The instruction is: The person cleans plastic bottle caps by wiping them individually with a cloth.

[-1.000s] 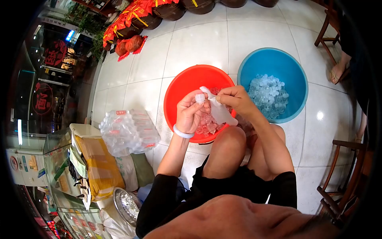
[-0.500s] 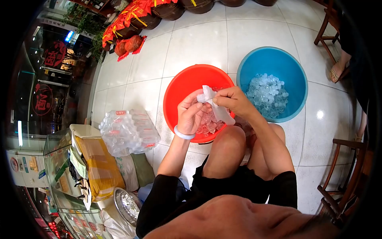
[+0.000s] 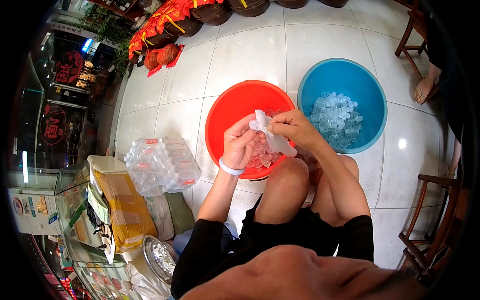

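My left hand point(image 3: 240, 145), with a pale bangle at its wrist, grips a small clear ribbed piece point(image 3: 254, 125) between thumb and fingers. A white cloth point(image 3: 277, 142) is pinched in my right hand point(image 3: 295, 127), and its upper end touches the ribbed piece. Both hands are over a red basin point(image 3: 227, 107) that holds clear pieces point(image 3: 261, 156), partly hidden by the hands and cloth. To the right, a blue basin point(image 3: 320, 75) holds a pile of clear and whitish pieces point(image 3: 337, 120).
Plastic-wrapped bottles point(image 3: 162, 166) lie left of the red basin. Beside my left arm are a taped box point(image 3: 130, 210) and a metal bowl point(image 3: 159, 257). Jars with red covers point(image 3: 172, 22) line the back. Another person's foot point(image 3: 424, 90) and wooden chairs point(image 3: 432, 225) are at right.
The white cloth has come over against the ribbed piece, and the piece has tilted and is now partly covered. My right hand has shifted slightly, while my left hand stays nearly in place.
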